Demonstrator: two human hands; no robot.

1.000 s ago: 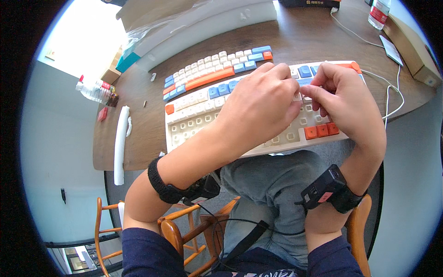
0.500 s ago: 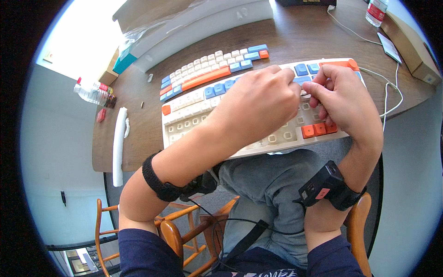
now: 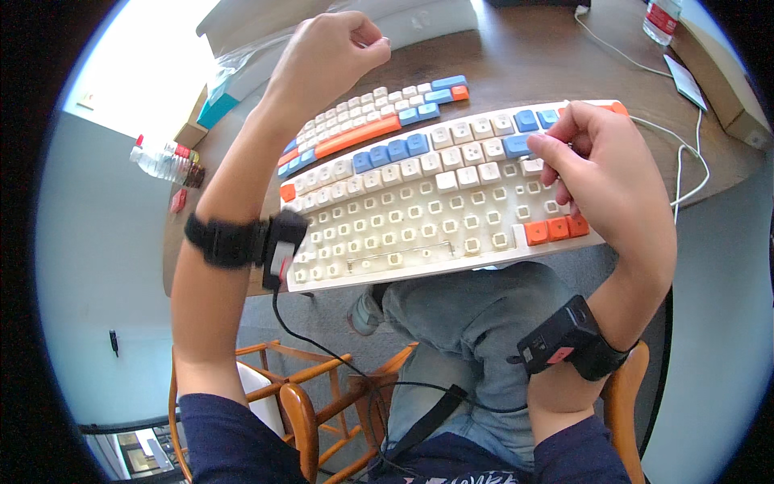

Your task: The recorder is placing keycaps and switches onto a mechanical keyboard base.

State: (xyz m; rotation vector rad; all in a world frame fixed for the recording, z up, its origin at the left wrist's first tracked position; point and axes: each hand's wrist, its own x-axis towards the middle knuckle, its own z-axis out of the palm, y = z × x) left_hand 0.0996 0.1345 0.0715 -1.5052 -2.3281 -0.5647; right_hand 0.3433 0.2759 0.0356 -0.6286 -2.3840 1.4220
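A white keyboard (image 3: pixel 387 273) lies at a slant on the table's near edge. Cream, blue and orange keycaps fill its upper rows, and three orange keycaps (image 3: pixel 557 229) sit at the lower right. Bare switches (image 3: pixel 415 211) show across its lower rows. Behind it, loose keycaps (image 3: pixel 361 113) lie in rows, including a long orange one. My left hand (image 3: pixel 330 55) is raised beyond these rows, fingers curled in and thumb pressed against them; anything inside is hidden. Over the keyboard's right end, my right hand (image 3: pixel 605 161) has thumb and fingers bent together; what it pinches cannot be made out.
A large white box (image 3: pixel 427 28) stands at the back. Plastic bottles (image 3: pixel 165 164) stand at the left, another bottle (image 3: pixel 661 20) at the far right. A white cable (image 3: pixel 689 149) and cardboard box (image 3: pixel 717 89) are on the right. Black cords hang from my wrist straps.
My left hand has moved up and left, from over the keyboard to beyond the loose keycaps, uncovering the keyboard's middle. The right hand has stayed at nearly the same place.
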